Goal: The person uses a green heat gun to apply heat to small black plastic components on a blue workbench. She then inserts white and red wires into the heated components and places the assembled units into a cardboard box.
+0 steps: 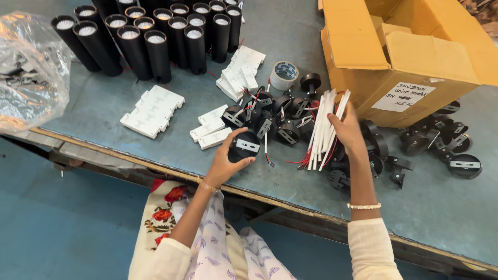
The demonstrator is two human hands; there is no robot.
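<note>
My left hand (pixel 224 162) grips a round black disc part (pixel 245 146) with a white strip across it, just above the blue-grey table (pixel 104 111). Red and white wires trail from the disc. My right hand (pixel 346 130) holds a bundle of white sleeves with red wires (pixel 324 128), standing upright on the table. Between and behind the hands lies a heap of similar black disc parts (pixel 277 116) with wires.
Several black cylinder housings (pixel 155 39) stand at the back left. White rectangular driver boxes (pixel 152 110) lie in groups. A tape roll (pixel 284 75), an open cardboard box (pixel 410 57), a clear plastic bag (pixel 28 70) and more black parts (pixel 441 142) lie around.
</note>
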